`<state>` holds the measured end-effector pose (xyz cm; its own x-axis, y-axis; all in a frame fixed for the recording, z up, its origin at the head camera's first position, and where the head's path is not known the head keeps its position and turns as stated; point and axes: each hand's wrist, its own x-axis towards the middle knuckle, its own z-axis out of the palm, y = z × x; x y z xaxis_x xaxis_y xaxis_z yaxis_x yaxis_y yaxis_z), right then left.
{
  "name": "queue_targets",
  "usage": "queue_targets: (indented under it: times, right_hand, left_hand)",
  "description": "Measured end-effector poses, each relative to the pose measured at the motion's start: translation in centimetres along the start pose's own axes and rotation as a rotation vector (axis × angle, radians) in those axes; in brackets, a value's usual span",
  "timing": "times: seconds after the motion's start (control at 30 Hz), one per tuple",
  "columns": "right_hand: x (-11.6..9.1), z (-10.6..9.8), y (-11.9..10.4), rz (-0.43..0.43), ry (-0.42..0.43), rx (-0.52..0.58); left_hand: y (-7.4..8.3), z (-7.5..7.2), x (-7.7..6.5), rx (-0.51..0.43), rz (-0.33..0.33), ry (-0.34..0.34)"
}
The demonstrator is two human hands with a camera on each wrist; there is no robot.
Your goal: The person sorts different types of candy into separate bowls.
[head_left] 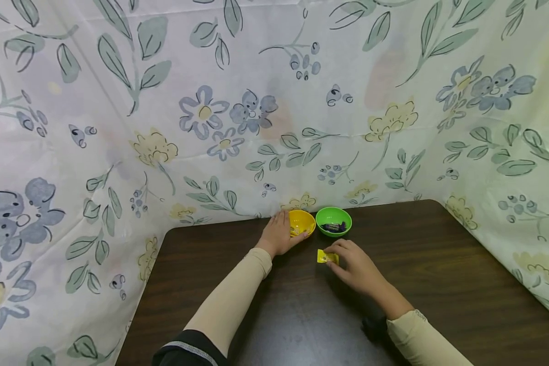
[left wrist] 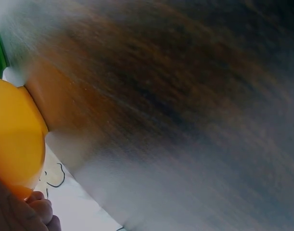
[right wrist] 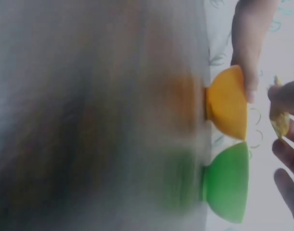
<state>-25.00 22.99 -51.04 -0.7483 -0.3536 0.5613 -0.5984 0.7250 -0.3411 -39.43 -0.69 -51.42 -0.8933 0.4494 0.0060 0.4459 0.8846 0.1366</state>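
Observation:
My left hand point(head_left: 277, 236) holds the yellow bowl point(left wrist: 17, 134) at its left side, thumb along the near rim and fingers round the far side. Small yellow-wrapped pieces lie inside that bowl. My right hand point(head_left: 354, 264) pinches a yellow-wrapped candy point(head_left: 322, 256) between thumb and fingers, held in front of the two bowls. In the right wrist view the candy point(right wrist: 280, 122) is above bowl-rim height. Beside the yellow bowl, on its right, stands a green bowl point(head_left: 321, 227) with dark purple-wrapped pieces point(head_left: 334, 227) in it.
Both bowls stand at the back edge of a dark brown wooden table point(head_left: 274, 325). A white cloth with printed flowers and leaves point(head_left: 238, 66) hangs behind the table and along its sides. A small dark patch shows beside my right wrist.

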Motion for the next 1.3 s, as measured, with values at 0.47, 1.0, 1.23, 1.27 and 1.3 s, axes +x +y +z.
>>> queue_targets:
  times: [0.47,1.0,1.23,1.27,1.3]
  right_hand:
    - [5.1,0.7,0.3,0.154,0.12,-0.054]
    - [9.4,2.1,2.5,0.219,0.062,-0.109]
    - [10.4,3.4,2.8,0.219,0.019,-0.126]
    - [10.5,3.6,2.9,0.224,0.002,-0.125]
    - [10.6,3.7,2.8,0.227,-0.016,-0.123]
  left_hand:
    - [0.0,-0.8,-0.1,0.013,0.009,0.034]
    - [-0.2,-0.5,0.8,0.052,0.023,0.044]
    - [0.1,-0.8,0.1,0.057,0.036,0.049]
    - [0.1,-0.8,-0.1,0.057,0.035,0.041]
    - [0.1,-0.8,-0.2,0.054,0.034,0.034]
